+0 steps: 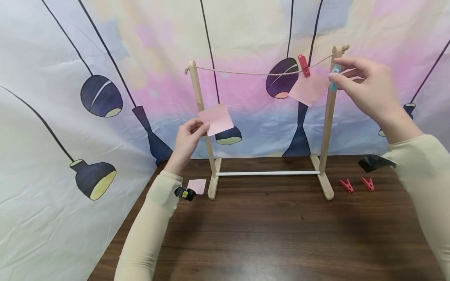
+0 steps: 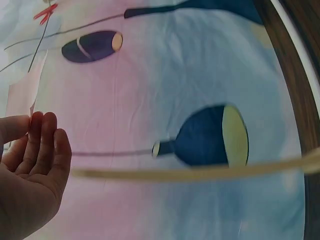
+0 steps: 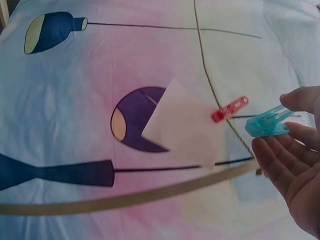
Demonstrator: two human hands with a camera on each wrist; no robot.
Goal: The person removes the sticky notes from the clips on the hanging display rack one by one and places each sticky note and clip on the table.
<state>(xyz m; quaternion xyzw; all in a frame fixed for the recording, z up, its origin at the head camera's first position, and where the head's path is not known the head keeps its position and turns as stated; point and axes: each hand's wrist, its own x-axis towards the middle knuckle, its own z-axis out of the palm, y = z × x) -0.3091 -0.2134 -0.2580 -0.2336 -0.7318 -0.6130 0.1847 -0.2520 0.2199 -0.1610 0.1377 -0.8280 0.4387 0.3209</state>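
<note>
My left hand [image 1: 190, 136] pinches a pink paper square [image 1: 218, 119] by its lower left corner, in front of the rack's left post. In the left wrist view the same sheet [image 2: 24, 95] stands up from between thumb and fingertips. My right hand [image 1: 372, 84] holds a teal clothespin [image 3: 268, 122] between thumb and fingers, near the top of the right post [image 1: 328, 121]. A red clothespin [image 1: 304, 66] clips a second pink paper square [image 1: 309, 89] to the twine line [image 1: 242, 72], toward its right end.
Another pink square [image 1: 197, 186] lies on the brown table [image 1: 260, 234] by the rack's left foot [image 1: 214, 185]. Two red clothespins [image 1: 347, 185] lie right of the right foot [image 1: 322, 179]. A white bar [image 1: 267, 173] joins the feet. A cloth with painted lamps hangs behind.
</note>
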